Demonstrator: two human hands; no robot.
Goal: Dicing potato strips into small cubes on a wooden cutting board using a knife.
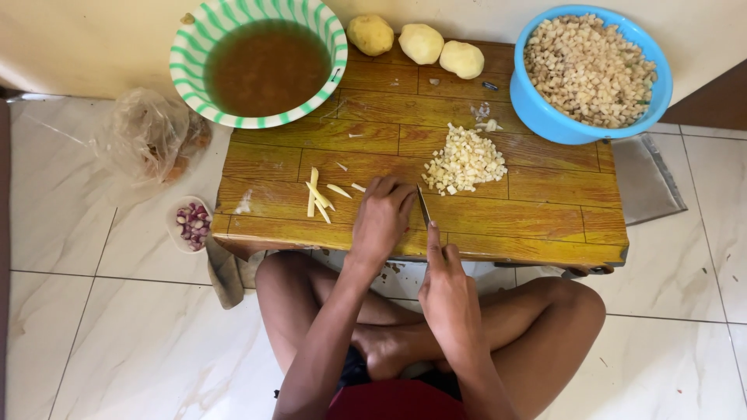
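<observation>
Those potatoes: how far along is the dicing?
Done: the blue bowl is full of cubes, with another diced pile on the wooden board. In hand: left hand steadies pieces, right hand holds the knife. Left: potato strips and three peeled potatoes.

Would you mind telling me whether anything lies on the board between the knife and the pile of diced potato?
Nothing visible does. The knife, held in the right hand, sits just below-left of the diced potato pile, with only bare wooden board between them. The left hand and the potato strips lie on the knife's other side.
</observation>
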